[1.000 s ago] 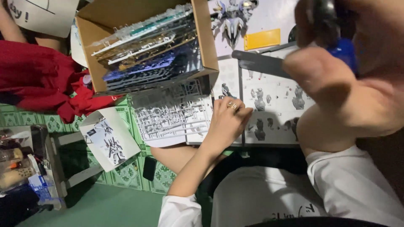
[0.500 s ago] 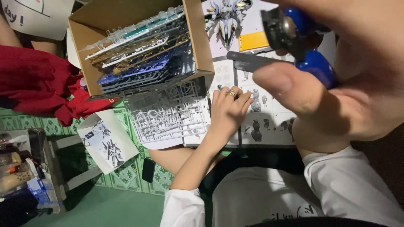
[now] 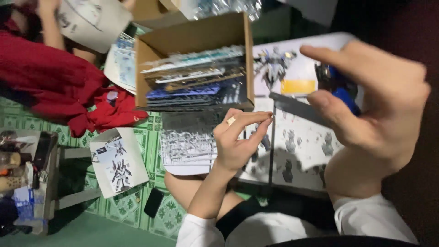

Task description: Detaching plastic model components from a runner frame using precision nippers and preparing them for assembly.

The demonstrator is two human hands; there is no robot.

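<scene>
Closest to the camera, the right hand (image 3: pixel 370 105) pinches blue-handled nippers (image 3: pixel 340 89), fingers curled round the handles. Below it, the left hand (image 3: pixel 240 139), wearing a ring, rests with fingers bent on a grey parts frame (image 3: pixel 187 146), gripping nothing. Both lie over a printed sheet (image 3: pixel 306 146). Beyond stands a cardboard box (image 3: pixel 192 39) of stacked frames, crowding the sheet's far edge. Red cloth (image 3: pixel 59 87) and a booklet (image 3: pixel 116 162) lie leftward on the green tiled floor (image 3: pixel 169 215).

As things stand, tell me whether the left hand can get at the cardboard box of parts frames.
Probably yes: the left hand hovers just below the cardboard box, whose open side faces it, with nothing between them.
</scene>
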